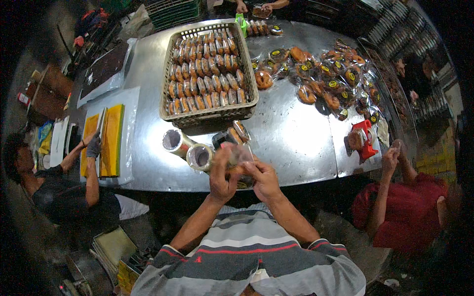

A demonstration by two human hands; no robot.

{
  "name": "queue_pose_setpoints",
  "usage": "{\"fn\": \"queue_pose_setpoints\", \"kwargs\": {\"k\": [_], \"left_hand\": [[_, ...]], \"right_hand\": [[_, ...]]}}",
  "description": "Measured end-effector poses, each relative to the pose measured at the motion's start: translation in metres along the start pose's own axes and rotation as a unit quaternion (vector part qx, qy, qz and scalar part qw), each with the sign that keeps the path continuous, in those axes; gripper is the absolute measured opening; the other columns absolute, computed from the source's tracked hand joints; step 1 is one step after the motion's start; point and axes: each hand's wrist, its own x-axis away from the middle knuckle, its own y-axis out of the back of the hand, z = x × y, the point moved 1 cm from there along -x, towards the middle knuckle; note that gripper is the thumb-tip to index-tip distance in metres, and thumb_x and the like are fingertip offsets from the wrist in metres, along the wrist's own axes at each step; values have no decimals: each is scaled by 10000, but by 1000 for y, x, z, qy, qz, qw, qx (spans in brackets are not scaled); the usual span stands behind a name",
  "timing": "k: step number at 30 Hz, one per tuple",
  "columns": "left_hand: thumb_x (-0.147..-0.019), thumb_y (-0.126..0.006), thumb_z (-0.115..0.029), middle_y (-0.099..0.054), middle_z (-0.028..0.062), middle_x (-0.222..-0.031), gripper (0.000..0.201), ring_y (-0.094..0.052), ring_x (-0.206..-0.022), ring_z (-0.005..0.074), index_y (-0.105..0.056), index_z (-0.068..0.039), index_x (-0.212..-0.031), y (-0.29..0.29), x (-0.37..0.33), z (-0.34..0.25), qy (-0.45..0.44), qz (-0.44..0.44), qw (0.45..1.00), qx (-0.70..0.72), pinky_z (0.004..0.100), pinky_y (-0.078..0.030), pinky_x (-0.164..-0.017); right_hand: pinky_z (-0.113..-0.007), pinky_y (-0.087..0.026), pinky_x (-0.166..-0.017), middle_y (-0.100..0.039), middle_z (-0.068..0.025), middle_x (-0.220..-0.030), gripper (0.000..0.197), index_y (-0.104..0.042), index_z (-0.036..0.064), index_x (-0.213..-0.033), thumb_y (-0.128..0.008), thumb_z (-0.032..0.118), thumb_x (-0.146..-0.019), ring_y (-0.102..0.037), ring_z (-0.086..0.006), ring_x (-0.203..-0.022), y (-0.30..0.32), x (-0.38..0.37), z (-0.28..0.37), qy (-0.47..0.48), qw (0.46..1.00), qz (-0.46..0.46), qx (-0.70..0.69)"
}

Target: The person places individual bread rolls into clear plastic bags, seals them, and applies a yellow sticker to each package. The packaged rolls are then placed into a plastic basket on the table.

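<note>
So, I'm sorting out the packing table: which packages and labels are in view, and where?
Clear pastry bag: held in both hands, left hand, right hand.
Basket: centre, rows of wrapped pastries.
Bagged doughnuts: right, round yellow-and-black labels.

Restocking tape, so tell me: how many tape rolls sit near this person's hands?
2: one tape roll lies on the steel table, left of the other roll, which sits beside the left hand. More may be hidden.

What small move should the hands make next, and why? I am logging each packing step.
Probably set the clear-wrapped pastry packet, held by left hand and right hand, into the brown woven basket, where similar wrapped pastries already stand in rows just ahead.
</note>
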Motion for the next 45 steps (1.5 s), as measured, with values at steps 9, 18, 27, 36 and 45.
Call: {"fn": "queue_pose_setpoints", "kwargs": {"k": [9,18,27,36,45], "left_hand": [[-910,-759,-186,-699,48,-876,205,-639,-836,118,-733,16,-924,18,10,13,348,284,887,104,295,-520,-774],[-985,-681,-144,-662,19,-964,114,-611,-908,107,-682,-39,-1029,15,48,34,443,175,805,354,276,-500,-847],[-885,-606,7,-547,85,-1117,245,-574,-1028,191,-515,-18,-1111,8,68,10,322,-33,924,202,336,-483,-868],[-1037,-526,-204,-623,99,-1183,375,-628,-1137,240,-464,-81,-1385,13,77,36,504,0,616,605,421,-546,-951],[-978,-646,-153,-596,85,-1279,474,-618,-1145,203,-459,-71,-1406,37,58,43,494,68,684,532,373,-515,-978]], "right_hand": [[-274,-515,-715,-689,-84,-928,80,-734,-2,-987,-711,51,-932,-641,-124,-824,5,10,-4,49,940,-153,299],[-360,-492,-678,-658,-130,-788,139,-709,26,-828,-737,142,-899,-643,-292,-734,8,18,3,167,851,-6,497],[-316,-508,-902,-630,-89,-1147,396,-553,43,-1305,-673,266,-1001,-605,-152,-1051,-1,44,-83,-136,989,1,57],[-387,-497,-797,-665,-150,-959,446,-724,19,-902,-811,451,-830,-643,-265,-877,42,-31,-81,-9,859,-127,497],[-324,-458,-673,-603,-47,-766,321,-720,-4,-822,-767,303,-902,-573,-160,-718,67,0,-57,-8,845,37,533]]}}
